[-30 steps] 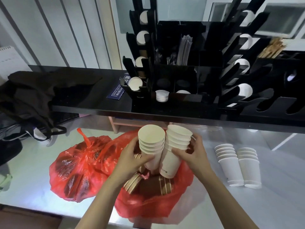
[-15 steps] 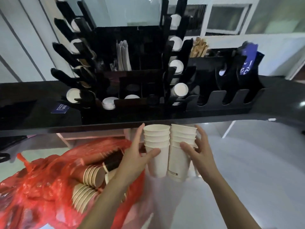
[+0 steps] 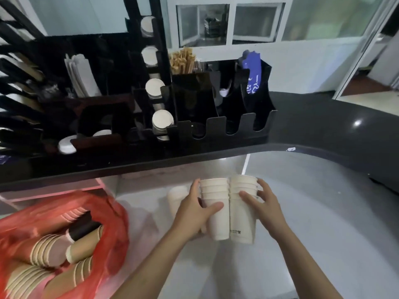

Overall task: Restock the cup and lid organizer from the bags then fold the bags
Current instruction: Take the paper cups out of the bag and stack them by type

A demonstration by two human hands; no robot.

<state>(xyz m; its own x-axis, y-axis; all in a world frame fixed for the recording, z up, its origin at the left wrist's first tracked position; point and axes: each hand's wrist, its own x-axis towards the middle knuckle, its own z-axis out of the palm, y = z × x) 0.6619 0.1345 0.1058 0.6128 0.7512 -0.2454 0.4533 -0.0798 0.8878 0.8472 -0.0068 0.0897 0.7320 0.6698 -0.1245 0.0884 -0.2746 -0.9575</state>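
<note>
Both stacks of white cups have swung right, away from the red bag (image 3: 54,240). Left hand (image 3: 193,214) grips one stack (image 3: 217,212), right hand (image 3: 262,207) the other (image 3: 241,214), upright and touching, low over bare grey desk (image 3: 323,234), below the organizer (image 3: 216,117) shelf edge.

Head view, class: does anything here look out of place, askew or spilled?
Nothing is spilled. Brown cup stacks lie jumbled sideways in the open red bag, not upright. Each hand grips an upright white cup stack: left, right.
</note>
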